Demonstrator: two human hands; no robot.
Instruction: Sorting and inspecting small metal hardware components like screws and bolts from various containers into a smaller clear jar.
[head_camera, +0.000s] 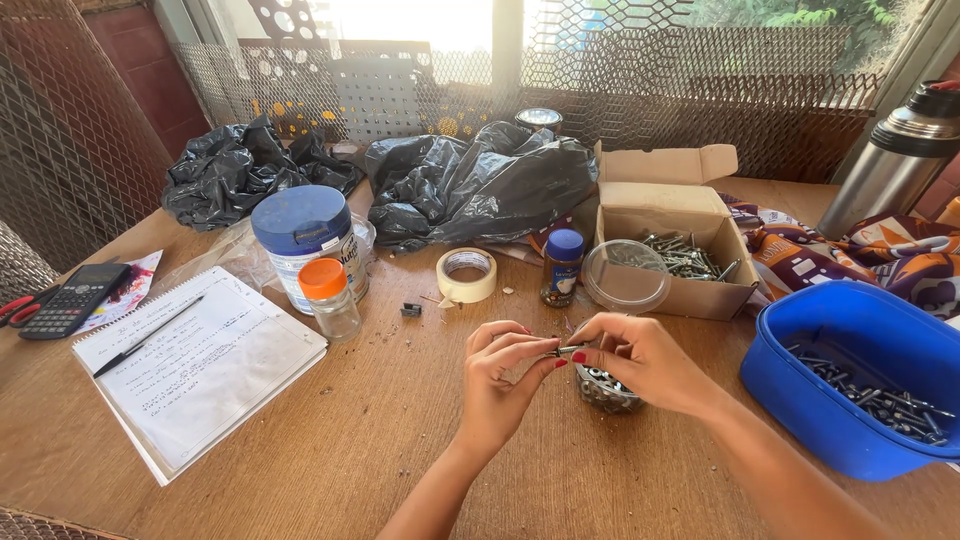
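— While both hands meet above the desk, what is each grip doing?

— Left hand: fingertips pinched on the near end of a small metal screw. Right hand: fingertips pinched on its other end. The screw sits between them, held just above a small clear bowl of small metal parts.

— Risk from here?

— In my judgement, a slip. The part is small and held only by fingertips; it could drop to the desk beside the bowl rather than into it. The bowl sits directly under the right hand, so a lowered wrist could tip it.

— Containers?

— Blue plastic tub, right: loose screws in the bottom. Open cardboard box, behind: more screws, with a clear round lid leaning at its front. Small jar with blue cap: contents unclear. Clear jar with orange cap: appears empty. Large blue-lidded tub: closed, contents hidden. Steel flask, far right: closed.

— Other items?

— Tape roll, spiral notebook with pen, calculator, black bags.
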